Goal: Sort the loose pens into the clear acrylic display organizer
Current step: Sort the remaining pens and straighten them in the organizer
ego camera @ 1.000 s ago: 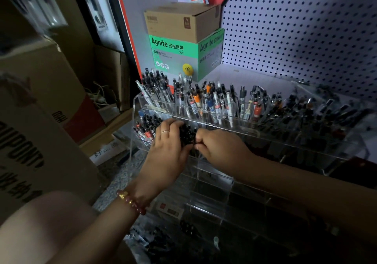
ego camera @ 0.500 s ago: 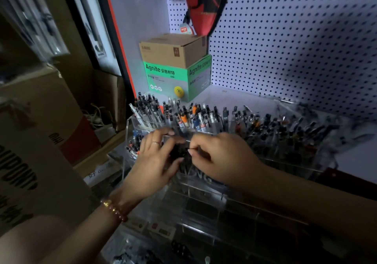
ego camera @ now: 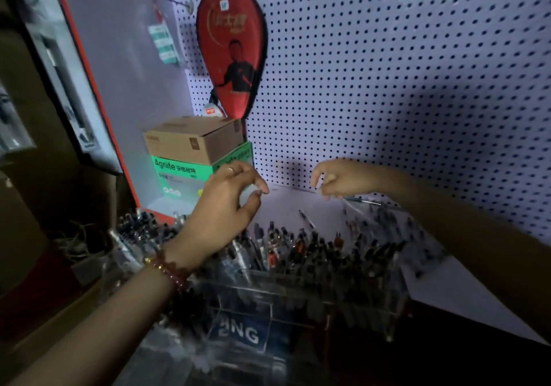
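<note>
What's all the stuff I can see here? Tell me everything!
organizer: one, clear, bottom centre
pens: many, mostly dark, standing in the organizer
loose pens: at least two, dark, behind the organizer
paddle case: one, red, hanging on the pegboard
green box: one, back left
cardboard box: one, brown, on the green box
bracelet: one, reddish beads, left wrist
left hand: empty, above the pens
right hand: fingers curled near a loose pen

Dim, motion-blurred view (edges bowed); a broad shadow crosses the pegboard [ego camera: 387,72].
</note>
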A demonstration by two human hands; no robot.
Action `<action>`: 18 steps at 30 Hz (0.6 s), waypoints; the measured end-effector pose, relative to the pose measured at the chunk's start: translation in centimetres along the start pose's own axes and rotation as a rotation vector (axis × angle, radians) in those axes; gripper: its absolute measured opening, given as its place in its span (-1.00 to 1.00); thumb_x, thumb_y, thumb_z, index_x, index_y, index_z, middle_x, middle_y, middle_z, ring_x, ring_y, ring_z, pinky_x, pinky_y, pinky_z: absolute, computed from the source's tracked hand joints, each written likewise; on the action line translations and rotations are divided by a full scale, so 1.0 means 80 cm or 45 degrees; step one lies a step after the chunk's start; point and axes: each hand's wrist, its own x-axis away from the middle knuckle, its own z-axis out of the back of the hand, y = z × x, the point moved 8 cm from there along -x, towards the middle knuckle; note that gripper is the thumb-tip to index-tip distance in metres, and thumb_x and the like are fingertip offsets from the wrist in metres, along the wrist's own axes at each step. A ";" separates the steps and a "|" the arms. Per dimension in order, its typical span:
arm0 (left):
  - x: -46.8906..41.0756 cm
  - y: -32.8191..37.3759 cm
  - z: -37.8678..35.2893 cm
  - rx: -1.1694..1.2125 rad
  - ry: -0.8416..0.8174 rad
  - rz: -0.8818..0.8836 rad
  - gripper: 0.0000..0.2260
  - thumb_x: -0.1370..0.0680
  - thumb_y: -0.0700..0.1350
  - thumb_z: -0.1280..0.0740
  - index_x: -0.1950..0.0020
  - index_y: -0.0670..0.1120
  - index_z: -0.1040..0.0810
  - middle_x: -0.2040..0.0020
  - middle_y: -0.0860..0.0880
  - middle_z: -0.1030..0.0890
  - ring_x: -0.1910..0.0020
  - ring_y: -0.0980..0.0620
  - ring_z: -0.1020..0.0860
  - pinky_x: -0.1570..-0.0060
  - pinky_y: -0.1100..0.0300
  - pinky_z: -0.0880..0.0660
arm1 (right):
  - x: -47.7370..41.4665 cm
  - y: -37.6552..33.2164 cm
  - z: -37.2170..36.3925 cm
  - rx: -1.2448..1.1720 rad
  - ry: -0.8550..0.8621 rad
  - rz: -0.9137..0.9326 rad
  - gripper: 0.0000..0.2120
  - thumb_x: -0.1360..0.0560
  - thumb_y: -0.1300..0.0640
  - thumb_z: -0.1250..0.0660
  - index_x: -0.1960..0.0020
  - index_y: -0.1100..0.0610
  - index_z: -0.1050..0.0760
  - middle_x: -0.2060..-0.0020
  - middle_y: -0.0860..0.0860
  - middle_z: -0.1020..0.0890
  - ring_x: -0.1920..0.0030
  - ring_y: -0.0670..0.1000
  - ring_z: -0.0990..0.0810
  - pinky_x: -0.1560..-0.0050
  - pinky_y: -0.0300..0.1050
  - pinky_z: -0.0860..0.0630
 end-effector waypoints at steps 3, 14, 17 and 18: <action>-0.027 -0.004 -0.035 0.062 -0.085 0.097 -0.85 -0.48 -0.11 -0.23 0.09 -0.04 -0.60 0.07 0.03 -0.54 -0.03 0.03 -0.50 -0.11 0.06 -0.43 | -0.023 0.038 -0.046 0.084 -0.288 0.039 -0.73 -0.60 0.02 -0.23 -0.29 -0.10 -0.38 -0.07 0.08 -0.59 0.15 0.00 -0.56 0.11 -0.06 -0.53; -0.045 -0.003 -0.080 -0.055 -0.120 0.147 -0.92 -0.53 -0.20 -0.31 0.06 -0.06 -0.59 0.04 0.02 -0.56 -0.01 0.02 -0.53 -0.04 0.09 -0.45 | -0.067 0.058 -0.098 0.226 -0.167 0.253 -0.88 -0.50 0.12 -0.36 0.04 0.17 -0.57 0.19 -0.01 -0.55 0.21 -0.08 -0.47 0.23 -0.23 -0.37; -0.048 -0.012 -0.076 0.085 -0.084 0.286 -0.91 -0.55 -0.20 -0.30 0.06 -0.04 -0.57 0.06 0.06 -0.59 0.01 0.10 -0.53 -0.01 0.19 -0.43 | -0.060 0.060 -0.056 -0.263 0.041 0.271 -0.92 -0.46 0.27 -0.35 0.16 0.12 -0.56 0.30 -0.08 -0.58 0.34 -0.18 -0.51 0.25 -0.30 -0.43; -0.049 -0.015 -0.077 0.173 -0.093 0.341 -0.90 -0.55 -0.20 -0.29 0.07 -0.02 -0.56 0.07 0.05 -0.60 0.03 0.09 -0.56 0.00 0.18 -0.44 | -0.053 0.054 -0.038 -0.423 0.121 0.308 -0.89 -0.47 0.28 -0.35 0.15 0.09 -0.53 0.30 -0.06 -0.60 0.36 -0.18 -0.52 0.25 -0.30 -0.45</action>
